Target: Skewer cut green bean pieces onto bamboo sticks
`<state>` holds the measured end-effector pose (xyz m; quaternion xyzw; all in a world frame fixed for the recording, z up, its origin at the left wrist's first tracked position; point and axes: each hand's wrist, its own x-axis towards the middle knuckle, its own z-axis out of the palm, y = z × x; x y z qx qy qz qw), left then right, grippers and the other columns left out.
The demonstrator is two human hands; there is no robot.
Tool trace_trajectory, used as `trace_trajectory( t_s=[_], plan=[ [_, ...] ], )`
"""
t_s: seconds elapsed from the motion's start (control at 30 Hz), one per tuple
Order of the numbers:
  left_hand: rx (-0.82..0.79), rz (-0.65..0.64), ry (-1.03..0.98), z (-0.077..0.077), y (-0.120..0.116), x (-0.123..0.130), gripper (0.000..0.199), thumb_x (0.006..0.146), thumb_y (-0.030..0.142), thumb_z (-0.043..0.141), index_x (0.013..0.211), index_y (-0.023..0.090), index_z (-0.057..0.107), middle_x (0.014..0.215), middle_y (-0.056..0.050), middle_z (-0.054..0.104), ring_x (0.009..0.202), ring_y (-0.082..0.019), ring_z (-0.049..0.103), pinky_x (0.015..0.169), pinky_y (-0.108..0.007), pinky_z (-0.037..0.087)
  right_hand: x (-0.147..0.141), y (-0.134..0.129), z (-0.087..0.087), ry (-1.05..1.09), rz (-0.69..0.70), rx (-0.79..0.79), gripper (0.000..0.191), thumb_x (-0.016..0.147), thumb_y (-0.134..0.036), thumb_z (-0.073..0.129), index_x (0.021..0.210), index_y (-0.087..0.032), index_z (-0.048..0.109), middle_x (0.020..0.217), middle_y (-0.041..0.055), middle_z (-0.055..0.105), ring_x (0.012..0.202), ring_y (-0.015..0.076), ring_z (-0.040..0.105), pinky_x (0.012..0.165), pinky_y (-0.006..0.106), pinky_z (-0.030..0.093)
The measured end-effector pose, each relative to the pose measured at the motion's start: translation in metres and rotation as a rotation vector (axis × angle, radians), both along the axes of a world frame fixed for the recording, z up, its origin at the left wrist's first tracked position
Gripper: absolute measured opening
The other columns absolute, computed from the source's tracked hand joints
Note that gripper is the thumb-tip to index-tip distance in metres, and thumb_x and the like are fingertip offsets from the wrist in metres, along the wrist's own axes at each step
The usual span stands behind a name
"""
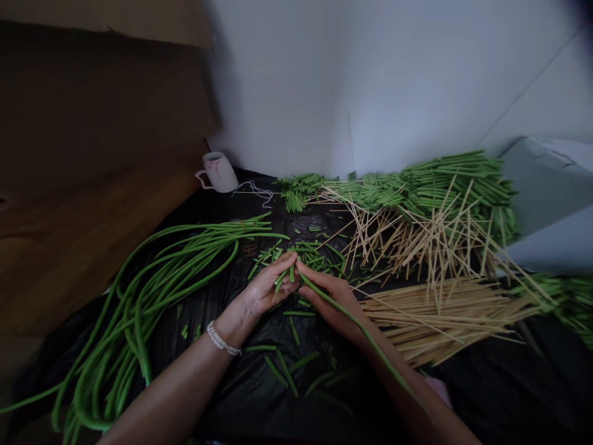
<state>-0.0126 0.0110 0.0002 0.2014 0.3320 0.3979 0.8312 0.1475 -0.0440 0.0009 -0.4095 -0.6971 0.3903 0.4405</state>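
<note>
left hand [265,288] gripping bean pieces [292,274]; right hand [338,303] gripping long bean [365,332]; stacked cuts [458,179] lying done; whole beans [138,321], bare sticks [417,309] waiting

Long green bean and short cut pieces, both held up over black plastic sheeting.
On my feed, the long, slender green bean [370,339] has one end at the fingertips of my right hand [337,304]; it is whole along the stretch I see, bending gently down over the hand and forearm, its far end blurred. The short, straight green bean pieces [291,274] sit tilted in my left hand [271,285], bunched close together, their lower parts partly hidden by fingers.
</note>
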Motion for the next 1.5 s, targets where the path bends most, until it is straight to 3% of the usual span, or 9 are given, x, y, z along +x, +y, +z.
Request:
trace_trajectory(
  t_s=[0.33,0.57,0.73,0.83,0.93,1.07,1.2,1.37,1.5],
  plan=[
    [0.182,0.016,0.233,0.001,-0.005,0.008,0.032,0.069,0.034,0.076,0.070,0.015,0.051,0.055,0.008,0.046,0.040,-0.002,0.040,0.037,-0.011,0.032,0.001,-0.002,-0.010,-0.259,-0.021,0.096,0.048,0.089,-0.030,0.055,0.137,-0.030,0.047,0.111,0.0076,0.068,0.095,0.0230,0.064,0.084,0.036,0.048],
    [0.166,-0.006,0.196,-0.002,-0.002,0.004,0.028,0.072,0.032,0.074,0.072,0.015,0.052,0.058,0.006,0.048,0.041,-0.002,0.039,0.036,-0.011,0.028,0.003,0.001,-0.003,0.051,-0.067,0.007,0.036,0.084,-0.030,0.061,0.120,-0.030,0.063,0.113,0.0030,0.069,0.101,0.0218,0.064,0.090,0.035,0.047],
    [0.144,-0.006,0.107,0.001,0.004,0.000,0.023,0.078,0.028,0.068,0.071,0.013,0.053,0.062,0.003,0.049,0.043,-0.002,0.039,0.033,-0.011,0.023,0.011,0.005,0.004,0.274,-0.260,-0.209,0.022,0.082,-0.037,0.062,0.098,-0.025,0.072,0.075,0.0011,0.069,0.055,0.0136,0.057,0.053,0.026,0.046],
    [0.037,0.025,0.007,0.004,0.007,-0.002,0.020,0.081,0.022,0.062,0.068,0.013,0.049,0.060,0.003,0.047,0.041,-0.001,0.035,0.032,-0.010,0.021,0.014,0.008,0.003,0.404,-0.240,-0.304,0.026,0.082,-0.044,0.062,0.084,-0.020,0.072,0.066,0.0006,0.064,0.050,0.0114,0.053,0.045,0.024,0.040],
    [0.054,-0.042,0.042,0.006,0.005,-0.002,0.019,0.084,0.025,0.057,0.070,0.013,0.051,0.058,0.003,0.046,0.040,-0.002,0.033,0.033,-0.012,0.021,0.012,0.008,0.001,0.440,-0.217,-0.352,0.031,0.080,-0.048,0.062,0.079,-0.019,0.072,0.063,0.0002,0.062,0.048,0.0099,0.050,0.045,0.023,0.039],
    [0.222,-0.260,0.261,0.006,-0.006,0.001,0.027,0.079,0.039,0.065,0.075,0.013,0.059,0.053,0.005,0.044,0.039,-0.002,0.029,0.036,-0.016,0.018,0.010,0.007,0.001,0.411,-0.191,-0.375,0.032,0.078,-0.050,0.064,0.076,-0.018,0.070,0.060,-0.0006,0.060,0.047,0.0092,0.049,0.045,0.022,0.039],
    [0.343,-0.447,0.343,0.008,-0.011,0.001,0.026,0.072,0.036,0.072,0.073,0.014,0.059,0.050,0.007,0.040,0.042,-0.003,0.028,0.040,-0.018,0.017,0.011,0.008,0.000,0.437,-0.155,-0.397,0.028,0.074,-0.046,0.070,0.080,-0.019,0.070,0.060,-0.0022,0.059,0.047,0.0088,0.048,0.045,0.022,0.038],
    [0.348,-0.513,0.381,0.013,-0.011,-0.003,0.025,0.070,0.035,0.074,0.075,0.016,0.059,0.056,0.006,0.044,0.043,-0.004,0.032,0.041,-0.018,0.019,0.016,0.012,-0.005,0.613,-0.205,-0.449,0.027,0.074,-0.043,0.072,0.085,-0.019,0.065,0.057,-0.0049,0.058,0.043,0.0063,0.046,0.042,0.019,0.034],
    [0.350,-0.532,0.362,0.009,-0.012,-0.003,0.027,0.074,0.041,0.069,0.077,0.015,0.062,0.051,0.006,0.041,0.041,-0.004,0.028,0.039,-0.019,0.015,0.016,0.011,-0.006,0.555,-0.177,-0.429,0.025,0.074,-0.042,0.072,0.079,-0.019,0.062,0.058,-0.0043,0.059,0.045,0.0075,0.048,0.043,0.020,0.037]
  ],
)
